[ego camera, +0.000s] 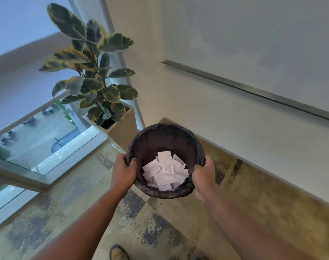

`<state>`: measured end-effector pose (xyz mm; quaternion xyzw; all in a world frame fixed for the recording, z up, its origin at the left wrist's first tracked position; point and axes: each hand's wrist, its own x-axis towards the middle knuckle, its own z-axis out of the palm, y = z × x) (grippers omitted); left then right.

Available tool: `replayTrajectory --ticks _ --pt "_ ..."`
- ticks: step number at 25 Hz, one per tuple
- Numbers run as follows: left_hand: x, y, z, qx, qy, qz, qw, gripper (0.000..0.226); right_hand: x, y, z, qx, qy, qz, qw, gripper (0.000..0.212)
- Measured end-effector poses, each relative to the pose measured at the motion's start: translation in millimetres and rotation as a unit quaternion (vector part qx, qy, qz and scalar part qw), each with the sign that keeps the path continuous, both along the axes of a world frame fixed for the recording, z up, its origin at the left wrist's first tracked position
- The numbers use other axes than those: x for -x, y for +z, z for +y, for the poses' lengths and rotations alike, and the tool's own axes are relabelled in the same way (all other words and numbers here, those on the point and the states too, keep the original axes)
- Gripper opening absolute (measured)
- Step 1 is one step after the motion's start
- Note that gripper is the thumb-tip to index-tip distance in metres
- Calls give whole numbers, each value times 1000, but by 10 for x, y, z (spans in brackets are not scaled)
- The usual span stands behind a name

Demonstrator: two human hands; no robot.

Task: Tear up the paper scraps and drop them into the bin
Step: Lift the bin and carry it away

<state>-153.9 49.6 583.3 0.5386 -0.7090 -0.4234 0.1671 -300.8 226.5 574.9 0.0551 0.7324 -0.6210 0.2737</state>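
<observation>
Fingers: I see my left hand [123, 170] and right hand [205, 174] each curled over the bin's rim, thumbs inside.
Bin [165, 136]: black-lined, held between both hands above the floor.
Paper scraps [164, 171]: white pieces piled inside, between my thumbs.
Plant [92, 72]: in a square planter beyond my left fingers, by the window.
Shoe [118, 253]: below my forearms.

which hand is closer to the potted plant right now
Left. The left hand grips the bin rim on the side facing the potted plant; the right hand grips the far rim.
</observation>
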Motion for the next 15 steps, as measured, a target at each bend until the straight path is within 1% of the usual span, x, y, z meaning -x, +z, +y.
replayTrajectory --ticks 2,4,6,12,15 --pt "73 117 68 7 3 8 1000 18 116 79 48 7 2 2 1000 38" --pt "156 175 47 9 -2 4 1000 25 227 81 12 7 8 -6 1000 49" --pt "259 153 -65 3 -3 0 1000 29 337 56 -77 -3 10 -5 1000 53" --pt "681 -89 -664 -18 5 -10 1000 16 750 -61 -661 -22 3 -4 1000 49" --pt "990 -206 -1089 -32 -2 -18 999 11 1036 -146 -1062 -44 1 1 999 51"
